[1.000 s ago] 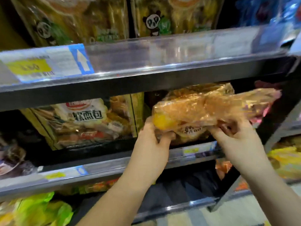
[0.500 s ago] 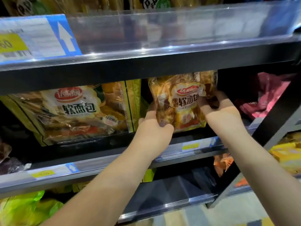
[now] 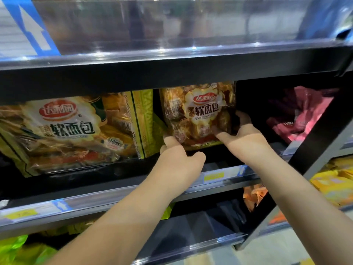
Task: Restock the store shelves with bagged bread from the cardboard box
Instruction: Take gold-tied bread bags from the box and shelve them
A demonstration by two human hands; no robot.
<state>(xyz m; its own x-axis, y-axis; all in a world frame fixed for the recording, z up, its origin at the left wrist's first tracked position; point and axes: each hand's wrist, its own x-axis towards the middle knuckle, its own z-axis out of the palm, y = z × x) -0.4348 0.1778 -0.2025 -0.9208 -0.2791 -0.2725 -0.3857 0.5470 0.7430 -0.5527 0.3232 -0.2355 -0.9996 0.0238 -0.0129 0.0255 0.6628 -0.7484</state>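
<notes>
Head view: left hand [image 3: 179, 161], right hand [image 3: 246, 138] grip bread bag [image 3: 200, 115] (inside shelf [image 3: 133, 190]).

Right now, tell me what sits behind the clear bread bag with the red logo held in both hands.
Only black shelf recess shows beside the clear red-logo bread bag, gripped by the left hand and right hand. Anything directly behind it is covered.
</notes>
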